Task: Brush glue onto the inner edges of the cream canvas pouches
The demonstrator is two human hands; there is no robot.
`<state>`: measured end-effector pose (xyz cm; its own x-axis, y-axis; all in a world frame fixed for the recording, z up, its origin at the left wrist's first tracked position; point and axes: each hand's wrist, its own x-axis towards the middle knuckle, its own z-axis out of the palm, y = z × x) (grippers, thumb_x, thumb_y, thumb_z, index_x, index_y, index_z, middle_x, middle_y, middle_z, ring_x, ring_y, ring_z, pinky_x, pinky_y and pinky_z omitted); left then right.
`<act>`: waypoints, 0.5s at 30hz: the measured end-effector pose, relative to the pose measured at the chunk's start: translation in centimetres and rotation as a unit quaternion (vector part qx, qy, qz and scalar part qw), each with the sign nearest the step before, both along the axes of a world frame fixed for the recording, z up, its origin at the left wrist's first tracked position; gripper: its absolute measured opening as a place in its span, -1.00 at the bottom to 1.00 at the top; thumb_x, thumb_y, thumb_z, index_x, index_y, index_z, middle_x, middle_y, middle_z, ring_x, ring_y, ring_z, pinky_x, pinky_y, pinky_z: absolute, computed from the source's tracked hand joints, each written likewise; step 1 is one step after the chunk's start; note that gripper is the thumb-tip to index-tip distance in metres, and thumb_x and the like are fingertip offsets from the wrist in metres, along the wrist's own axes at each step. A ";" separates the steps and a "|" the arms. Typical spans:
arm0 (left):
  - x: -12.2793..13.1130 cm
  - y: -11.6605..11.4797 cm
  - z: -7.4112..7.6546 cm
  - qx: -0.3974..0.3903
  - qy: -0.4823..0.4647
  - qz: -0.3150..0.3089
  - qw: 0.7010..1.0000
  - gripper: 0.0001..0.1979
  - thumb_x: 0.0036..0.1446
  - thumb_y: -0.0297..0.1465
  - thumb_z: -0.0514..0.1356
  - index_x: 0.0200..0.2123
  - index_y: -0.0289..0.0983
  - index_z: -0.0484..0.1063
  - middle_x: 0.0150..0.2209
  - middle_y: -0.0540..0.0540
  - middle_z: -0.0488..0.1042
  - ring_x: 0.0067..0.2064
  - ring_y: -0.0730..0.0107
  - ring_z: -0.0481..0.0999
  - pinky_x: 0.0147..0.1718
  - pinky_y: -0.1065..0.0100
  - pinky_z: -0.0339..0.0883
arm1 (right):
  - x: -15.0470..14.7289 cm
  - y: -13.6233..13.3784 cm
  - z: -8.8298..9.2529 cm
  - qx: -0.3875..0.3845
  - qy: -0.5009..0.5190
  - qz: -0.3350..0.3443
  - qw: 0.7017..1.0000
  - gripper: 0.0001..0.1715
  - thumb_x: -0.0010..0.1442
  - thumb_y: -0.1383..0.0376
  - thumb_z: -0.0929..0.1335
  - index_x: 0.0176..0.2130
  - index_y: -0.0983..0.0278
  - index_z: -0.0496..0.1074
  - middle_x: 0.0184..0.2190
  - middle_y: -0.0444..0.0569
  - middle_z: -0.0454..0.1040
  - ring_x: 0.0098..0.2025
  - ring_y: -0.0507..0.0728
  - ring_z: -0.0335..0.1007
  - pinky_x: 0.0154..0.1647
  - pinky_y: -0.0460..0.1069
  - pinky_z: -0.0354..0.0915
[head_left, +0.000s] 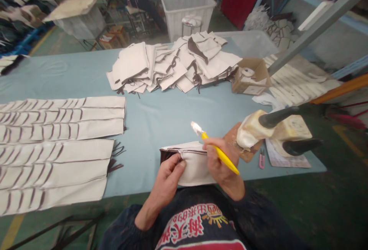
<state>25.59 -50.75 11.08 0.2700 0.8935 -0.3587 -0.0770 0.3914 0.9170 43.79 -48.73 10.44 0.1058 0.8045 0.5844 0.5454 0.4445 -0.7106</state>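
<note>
Cloth piece [192,167] pinched by left hand [169,173] at near edge of surface [161,116]; right hand [222,165] closed round yellow brush [220,154]. Risk: pinch loosens, cloth slips, brush marks wrong spot.

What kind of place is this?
Likely a garment or leather-goods workshop: a heap of cut pale pieces on a long blue table, strips laid in rows, a yellow brush in the right hand.
</note>
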 end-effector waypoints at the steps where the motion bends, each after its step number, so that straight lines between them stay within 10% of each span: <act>1: 0.0 0.0 0.0 -0.019 -0.018 -0.001 1.000 -0.59 0.25 -0.13 0.29 0.02 -0.28 0.60 -0.12 -0.14 0.66 -0.17 0.24 0.57 -0.19 0.36 0.42 | 0.1 0.5 -0.9 -0.040 -0.012 0.002 0.999 -0.77 0.47 0.22 0.26 -0.14 0.20 0.49 -0.32 -0.02 0.62 -0.30 0.15 0.57 -0.25 0.01 0.42; 15: -2.9 0.2 -4.3 -0.071 0.033 -0.105 0.991 -0.40 0.18 0.11 0.25 -0.16 -0.35 0.62 -0.33 -0.11 0.57 -0.30 0.32 0.44 -0.30 0.37 0.29 | 1.8 3.1 -6.5 -0.192 0.006 -0.056 0.980 -0.52 0.49 0.00 0.18 -0.18 0.26 0.47 -0.54 -0.12 0.44 -0.52 0.12 0.36 -0.44 -0.03 0.20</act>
